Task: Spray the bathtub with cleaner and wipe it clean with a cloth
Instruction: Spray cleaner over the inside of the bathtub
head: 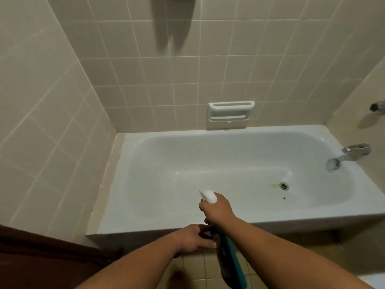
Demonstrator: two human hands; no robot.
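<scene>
the right hand (216,209) grips the neck of a spray bottle (227,257), fingers curled tightly around it just under the white spray head. the head points forward and left, over the near rim and into the bathtub (116,205). the bottle's body hangs down and toward the person, dark with a teal edge, in front of the tub's outer side and above the tiled floor (198,265).

the left hand (193,238) is lower, just left of the bottle's body. its thumb is above and its fingers reach out below, with the fingertips at the bottle. i cannot tell whether it is really holding the bottle or only touching it.

the bathtub is white and fills the middle of the view, set against a wall (145,69) of pale square tiles. its drain (283,186) is toward the right end of the tub floor, with a faint yellowish stain beside it and a few dark specks nearby. a metal tap (356,150) sticks out over the right end, and a round plate (332,163) sits on the tub wall just below it. a white soap dish (231,113) is built into the back wall above the far rim.
</scene>
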